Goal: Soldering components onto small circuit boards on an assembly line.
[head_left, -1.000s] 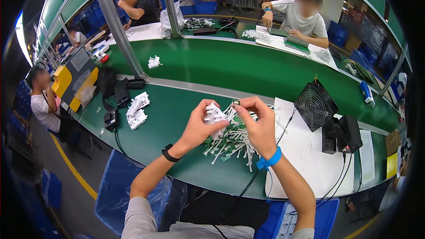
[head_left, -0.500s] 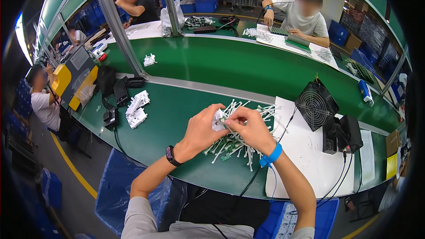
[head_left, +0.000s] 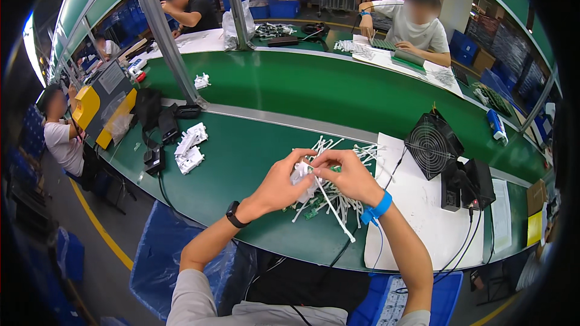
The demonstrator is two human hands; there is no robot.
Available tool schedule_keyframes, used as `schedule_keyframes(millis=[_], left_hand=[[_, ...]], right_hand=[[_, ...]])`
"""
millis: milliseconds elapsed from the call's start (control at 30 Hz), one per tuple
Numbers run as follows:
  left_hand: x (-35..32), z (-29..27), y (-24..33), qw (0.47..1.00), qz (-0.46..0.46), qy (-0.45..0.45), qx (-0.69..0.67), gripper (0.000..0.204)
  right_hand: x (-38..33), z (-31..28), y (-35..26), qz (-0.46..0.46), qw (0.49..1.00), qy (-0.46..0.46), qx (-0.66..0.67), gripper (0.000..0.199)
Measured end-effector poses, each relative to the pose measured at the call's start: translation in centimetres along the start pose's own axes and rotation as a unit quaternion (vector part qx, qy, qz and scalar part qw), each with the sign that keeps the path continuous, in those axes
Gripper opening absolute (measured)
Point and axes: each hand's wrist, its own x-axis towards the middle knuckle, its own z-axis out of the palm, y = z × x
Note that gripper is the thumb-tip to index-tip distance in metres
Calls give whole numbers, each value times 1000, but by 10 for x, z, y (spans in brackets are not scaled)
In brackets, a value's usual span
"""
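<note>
On the near side of the long green bench [head_left: 254,163], just in front of the person's chest, the two hands are meeting above a loose heap of white cable ties [head_left: 338,199] that is spreading fan-wise across the bench edge and onto the white mat [head_left: 417,223] at the right. Behind the mat a small black fan [head_left: 430,143] is standing beside a black box [head_left: 471,184], and off to the left a little cluster of white plastic parts [head_left: 190,148] is lying well apart from the work. The left hand [head_left: 284,184], wearing a dark watch at the wrist, is curling closed around a small white plastic part [head_left: 300,174], holding it up clear of the heap. The right hand [head_left: 350,175], with a blue strap at its wrist, is pinching one cable tie [head_left: 331,208] close beside that part; the tie's long axis is running down and to the right from the fingertips, its free end hanging toward the person and over the pile. The white part is sitting between the two hands, touching both, a shade nearer the left palm. Whether the tie's tip is already entering the part is hidden by the fingers.
</note>
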Motion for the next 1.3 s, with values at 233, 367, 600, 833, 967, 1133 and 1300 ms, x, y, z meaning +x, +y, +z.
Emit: schedule_keyframes(millis=[233, 367, 600, 833, 967, 1133, 1300], left_hand=[[20, 1, -10, 997, -22, 65, -31, 26], [48, 7, -9, 982, 46, 178, 36, 26], [77, 62, 8, 943, -23, 114, -312, 21], [73, 85, -5, 987, 30, 17, -155, 43], [66, 86, 0, 961, -91, -57, -255, 50], [68, 104, 14, 942, -153, -133, -268, 42], [65, 152, 31, 940, -106, -238, -220, 43]], right_hand=[[-6, 6, 2, 2, 981, 194, -10, 35], [-17, -3, -7, 119, 977, 127, 124, 28], [-29, 17, -14, -111, 848, 271, -441, 28], [-117, -24, -5, -77, 913, 266, -301, 34], [-183, -63, 20, 111, 896, 418, -102, 13], [-229, -119, 64, 175, 787, 592, 11, 29], [-218, -169, 96, 128, 745, 653, -39, 41]])
